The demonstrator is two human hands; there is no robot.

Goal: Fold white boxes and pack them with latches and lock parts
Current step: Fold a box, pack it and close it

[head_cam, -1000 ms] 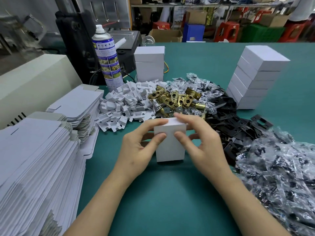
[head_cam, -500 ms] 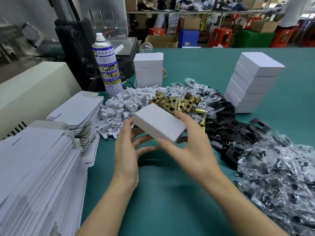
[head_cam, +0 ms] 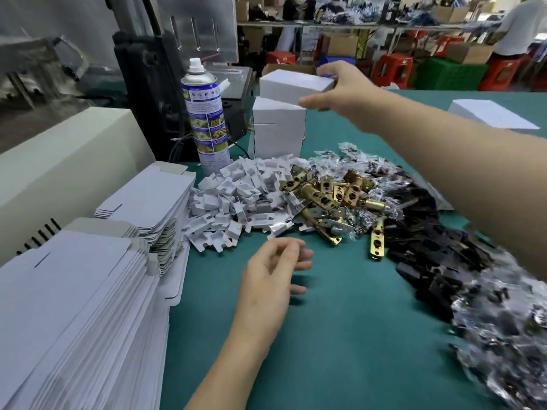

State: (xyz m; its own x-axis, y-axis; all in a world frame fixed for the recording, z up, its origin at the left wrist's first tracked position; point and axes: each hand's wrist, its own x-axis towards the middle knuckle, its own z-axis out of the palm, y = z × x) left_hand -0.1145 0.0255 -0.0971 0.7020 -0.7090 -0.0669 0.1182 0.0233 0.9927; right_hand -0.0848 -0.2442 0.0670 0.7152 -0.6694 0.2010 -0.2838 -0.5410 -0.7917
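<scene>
**Item 1.** Closed white cardboard box [head_cam: 293, 85]. Held in the air just right of the blue-and-white aerosol spray can [head_cam: 205, 119], about level with the can's top. Its long axis runs left to right, slightly tilted. The right end is gripped by the right hand [head_cam: 340, 93], with fingers laid over the top and the thumb at the front lower edge.

**Item 2.** Short stack of closed white boxes [head_cam: 278, 128]. Stood just right of the can, directly beneath Item 1. Whether the two are touching cannot be told.

**Item 3.** Left hand [head_cam: 270, 279]. Nothing is held and the fingers are loosely curled. It is carried low over the green table covering [head_cam: 340, 335], well in front of the can and well apart from Item 1.

**Item 4.** Loose stock heaped in front of the can and to its right: small white plastic inserts [head_cam: 233, 196], brass latch bolts [head_cam: 328, 196], black lock plates [head_cam: 429, 232].

**Item 5.** Flat white box blanks [head_cam: 74, 306], piled to the can's front left.

**Remark.** Stacking is judged to be the step in hand. The stack lies straight below the box and on the far side of the heaps, so only a short lowering by the right hand, the nearer one, is called for. The box's long axis should be squared to the stack first.
</scene>
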